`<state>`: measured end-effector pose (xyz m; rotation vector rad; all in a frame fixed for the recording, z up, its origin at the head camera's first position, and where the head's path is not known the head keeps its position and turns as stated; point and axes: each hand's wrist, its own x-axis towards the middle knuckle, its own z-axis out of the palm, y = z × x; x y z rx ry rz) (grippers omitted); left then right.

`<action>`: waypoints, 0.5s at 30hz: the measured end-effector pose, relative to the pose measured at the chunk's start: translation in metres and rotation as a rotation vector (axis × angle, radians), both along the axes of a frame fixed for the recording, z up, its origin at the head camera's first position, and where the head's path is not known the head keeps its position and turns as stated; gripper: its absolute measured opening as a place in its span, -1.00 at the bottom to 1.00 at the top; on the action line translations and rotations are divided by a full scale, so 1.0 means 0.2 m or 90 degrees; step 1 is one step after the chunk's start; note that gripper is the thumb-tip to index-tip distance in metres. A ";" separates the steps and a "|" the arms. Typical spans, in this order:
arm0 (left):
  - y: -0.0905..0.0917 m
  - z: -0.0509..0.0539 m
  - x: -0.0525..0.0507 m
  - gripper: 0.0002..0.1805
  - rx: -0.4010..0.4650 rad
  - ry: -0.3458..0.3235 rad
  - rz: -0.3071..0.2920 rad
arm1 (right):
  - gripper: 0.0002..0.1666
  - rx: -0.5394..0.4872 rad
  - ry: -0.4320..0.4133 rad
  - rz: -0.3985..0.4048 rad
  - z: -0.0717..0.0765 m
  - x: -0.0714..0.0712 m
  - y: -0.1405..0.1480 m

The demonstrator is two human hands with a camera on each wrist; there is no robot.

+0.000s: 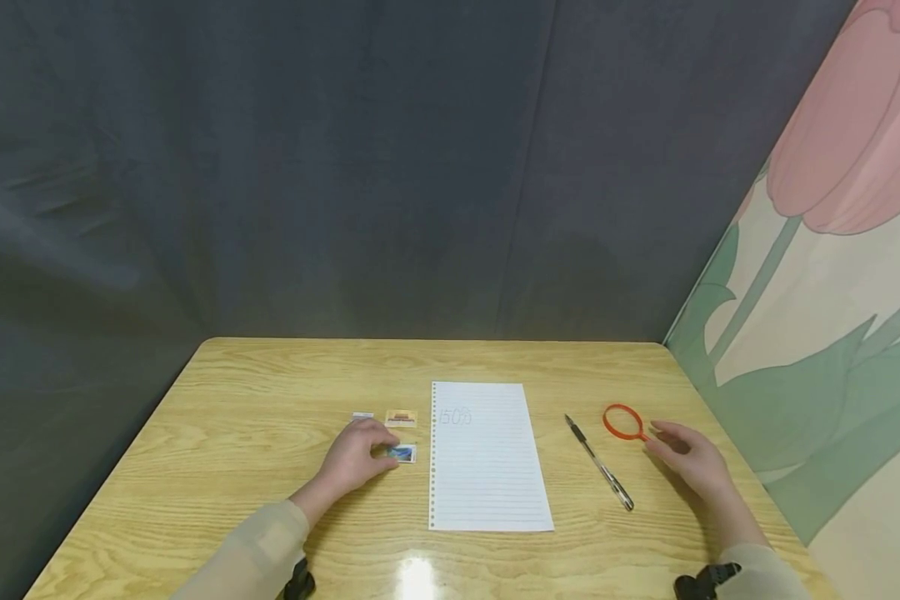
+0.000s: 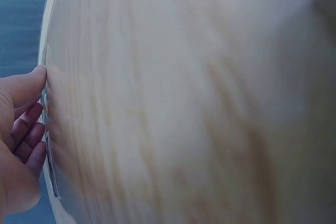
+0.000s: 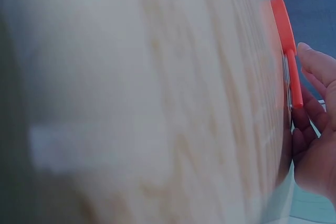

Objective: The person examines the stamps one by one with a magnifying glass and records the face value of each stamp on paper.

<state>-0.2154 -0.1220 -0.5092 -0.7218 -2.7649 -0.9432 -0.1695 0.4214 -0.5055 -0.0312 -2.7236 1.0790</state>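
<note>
My left hand (image 1: 356, 457) rests on the table at the left edge of a blue stamp-like picture (image 1: 405, 453), thumb and fingers apart on either side of its corner. Behind it lie a yellow-orange stamp-like picture (image 1: 401, 418) and a third one (image 1: 362, 416), partly covered by the hand. On the right, my right hand (image 1: 692, 460) is beside the handle of a red magnifying glass (image 1: 622, 422). In the right wrist view the thumb stands slightly off the red handle (image 3: 295, 80), and the other fingers rest loosely on the table.
A lined, hole-punched sheet of paper (image 1: 487, 467) with faint handwritten digits lies mid-table. Between it and the magnifying glass is a pen (image 1: 600, 462), lying diagonally. A dark curtain (image 1: 382, 167) hangs behind the wooden table (image 1: 270, 375); a flower-patterned cloth (image 1: 832, 350) borders the right.
</note>
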 end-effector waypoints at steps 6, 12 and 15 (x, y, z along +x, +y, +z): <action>0.00 0.00 -0.01 -0.73 0.001 -0.012 -0.001 | -0.43 0.031 0.001 0.004 0.00 -0.01 0.00; 0.00 0.00 -0.01 -0.73 0.002 -0.013 0.000 | -0.47 0.041 0.024 0.006 -0.03 -0.02 0.01; -0.01 0.00 -0.01 -0.72 0.002 -0.013 0.000 | -0.51 0.043 0.043 0.005 -0.04 -0.02 0.01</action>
